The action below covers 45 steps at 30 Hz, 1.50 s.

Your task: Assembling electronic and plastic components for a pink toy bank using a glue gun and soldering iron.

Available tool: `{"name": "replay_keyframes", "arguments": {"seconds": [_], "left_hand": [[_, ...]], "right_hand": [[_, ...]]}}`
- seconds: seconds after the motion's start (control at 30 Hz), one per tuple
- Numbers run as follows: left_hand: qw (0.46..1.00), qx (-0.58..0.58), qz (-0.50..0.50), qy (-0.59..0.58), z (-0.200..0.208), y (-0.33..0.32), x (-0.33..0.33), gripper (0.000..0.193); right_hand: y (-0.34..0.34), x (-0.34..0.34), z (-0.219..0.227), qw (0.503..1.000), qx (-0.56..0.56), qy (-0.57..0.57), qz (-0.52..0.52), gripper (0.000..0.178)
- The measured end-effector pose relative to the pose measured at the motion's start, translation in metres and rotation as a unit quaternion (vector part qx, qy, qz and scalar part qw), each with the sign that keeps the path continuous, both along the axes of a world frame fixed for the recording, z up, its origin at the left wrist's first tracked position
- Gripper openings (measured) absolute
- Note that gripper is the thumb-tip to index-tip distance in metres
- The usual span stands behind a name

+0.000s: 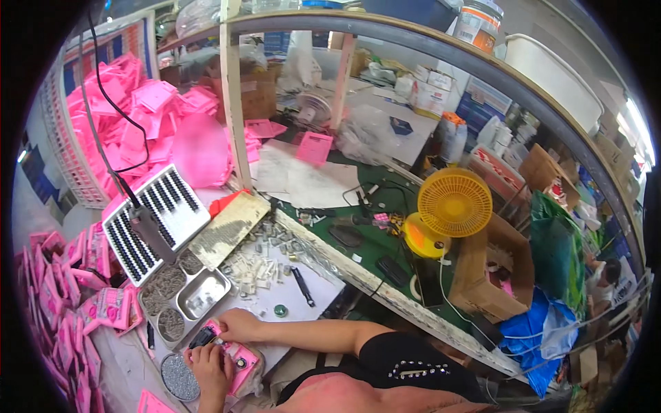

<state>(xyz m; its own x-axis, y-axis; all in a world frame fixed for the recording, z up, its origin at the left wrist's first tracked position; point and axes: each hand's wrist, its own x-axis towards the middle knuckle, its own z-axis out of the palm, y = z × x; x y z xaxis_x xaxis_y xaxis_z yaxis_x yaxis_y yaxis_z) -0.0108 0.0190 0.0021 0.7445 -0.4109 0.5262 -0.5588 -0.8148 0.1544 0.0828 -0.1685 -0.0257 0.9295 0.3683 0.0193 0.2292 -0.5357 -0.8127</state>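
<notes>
My left hand (209,370) has its fingers bent over a pink plastic casing (244,378), pressing near a black part on it. At the casing's upper edge, my right hand (237,325) has its fingers closed beside the black part (203,336); their tips are partly hidden. A small round metal piece sits on the pink face. The casing lies at the table's near edge, on what looks like a clear plastic bag. Close to my left hand is a round dish (180,377) of tiny silvery pieces. A steel compartment tray (204,294) with screw-like parts lies beyond my hands.
A dark power screwdriver (151,234) hangs on a cord over a white tray (191,206) with rows of black pieces. Pink casings (65,316) pile up at left. Small white parts (255,272), a black pen-like tool (303,286) and a yellow fan (454,203) lie rightward.
</notes>
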Motion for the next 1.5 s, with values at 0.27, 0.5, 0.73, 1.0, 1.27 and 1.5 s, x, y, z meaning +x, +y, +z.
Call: {"name": "replay_keyframes", "arguments": {"seconds": [0.27,0.5,0.73,1.0,1.27,1.5], "left_hand": [[1.0,0.03,-0.002,0.004,0.0,0.0,-0.004,0.022],[0.999,0.049,-0.012,-0.001,0.007,-0.005,-0.004,0.026],[0.998,0.039,-0.04,0.005,0.008,0.0,-0.006,0.031],[0.998,0.033,-0.044,-0.002,0.002,-0.002,0.006,0.027],[0.999,0.032,0.003,-0.008,0.003,0.003,-0.006,0.025],[1.0,0.011,0.002,0.022,0.001,0.007,-0.002,0.026]], "right_hand": [[0.005,-0.009,-0.015,0.997,0.026,-0.065,-0.024,0.023],[0.004,-0.003,-0.027,0.995,0.049,-0.083,-0.018,0.024],[-0.002,-0.011,-0.009,0.997,0.07,-0.034,0.004,0.026],[-0.004,-0.003,-0.011,0.998,0.016,-0.055,-0.006,0.023],[-0.024,-0.018,-0.005,0.987,0.145,0.047,0.039,0.021],[-0.022,-0.021,0.017,0.987,0.084,-0.103,0.091,0.016]]}}
